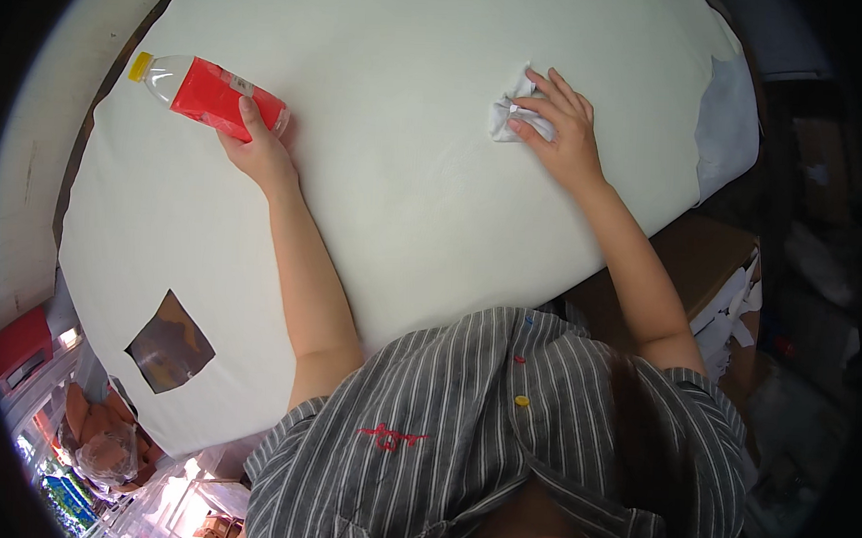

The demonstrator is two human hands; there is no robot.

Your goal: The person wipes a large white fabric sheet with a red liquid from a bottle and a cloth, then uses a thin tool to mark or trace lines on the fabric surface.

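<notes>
My left hand [257, 144] grips a clear plastic bottle [204, 97] with a red label and a yellow cap. The bottle lies tilted over the left part of a white-covered table [405, 201], its cap pointing to the far left. My thumb presses on the label near the base; the other fingers are hidden beneath. Farther right, my right hand [564, 131] pinches a crumpled white cloth [508, 115] against the white surface. Its thumb and index finger are on the cloth, and the remaining fingers are partly stretched out.
A square hole in the white cover shows a dark patch [170, 342] at the near left. A greyish piece [729, 128] hangs at the table's right edge. Brown boxes with papers [727, 320] stand beside my right arm. Bagged brown items [106, 438] are at the lower left.
</notes>
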